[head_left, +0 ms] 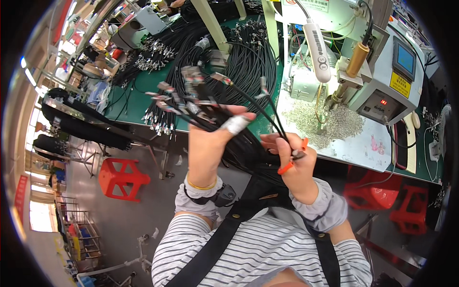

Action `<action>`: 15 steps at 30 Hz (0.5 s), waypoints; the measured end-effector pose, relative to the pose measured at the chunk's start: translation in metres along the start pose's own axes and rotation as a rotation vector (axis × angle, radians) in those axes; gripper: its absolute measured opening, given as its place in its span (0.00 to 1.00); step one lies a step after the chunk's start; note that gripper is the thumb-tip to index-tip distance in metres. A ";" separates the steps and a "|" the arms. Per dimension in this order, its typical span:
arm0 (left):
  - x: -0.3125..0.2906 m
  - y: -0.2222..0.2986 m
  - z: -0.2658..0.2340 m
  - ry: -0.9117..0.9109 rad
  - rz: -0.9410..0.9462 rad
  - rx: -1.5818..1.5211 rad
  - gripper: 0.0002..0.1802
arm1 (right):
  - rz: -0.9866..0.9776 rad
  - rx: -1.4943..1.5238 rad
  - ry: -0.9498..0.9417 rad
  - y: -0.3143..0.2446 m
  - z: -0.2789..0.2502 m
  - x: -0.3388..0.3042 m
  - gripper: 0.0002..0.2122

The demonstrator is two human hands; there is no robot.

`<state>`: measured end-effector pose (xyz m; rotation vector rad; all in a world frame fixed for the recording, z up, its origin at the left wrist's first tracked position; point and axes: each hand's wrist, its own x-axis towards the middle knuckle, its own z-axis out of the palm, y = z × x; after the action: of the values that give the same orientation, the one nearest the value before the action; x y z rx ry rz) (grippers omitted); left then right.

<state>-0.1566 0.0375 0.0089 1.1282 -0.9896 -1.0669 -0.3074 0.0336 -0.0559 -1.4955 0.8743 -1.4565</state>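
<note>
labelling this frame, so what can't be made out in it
All in the head view:
Left hand: most fingers hidden by the held cables.
Cable ends above that hand: detail lost to blur.
Metal bits: too small to count.
Red stool under the bench: partly hidden by it.

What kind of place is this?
Probably a factory workshop: there are big bundles of thin black cables on a green table, and a grey boxy machine with a blue screen.
</note>
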 end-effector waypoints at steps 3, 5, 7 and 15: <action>0.000 -0.005 0.002 0.016 -0.004 -0.072 0.07 | 0.086 0.028 -0.080 -0.006 -0.007 0.000 0.07; -0.001 -0.014 0.007 -0.113 0.074 -0.047 0.06 | 0.007 -0.050 -0.076 -0.003 -0.001 0.002 0.07; -0.002 -0.017 0.012 -0.117 0.084 -0.021 0.06 | -0.160 -0.209 -0.073 0.002 0.004 0.004 0.06; 0.006 -0.011 -0.005 -0.003 0.097 -0.062 0.09 | 0.077 0.150 0.032 0.001 -0.004 0.003 0.07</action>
<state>-0.1518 0.0315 -0.0019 1.0187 -0.9971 -1.0148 -0.3116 0.0306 -0.0557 -1.3172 0.8144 -1.4602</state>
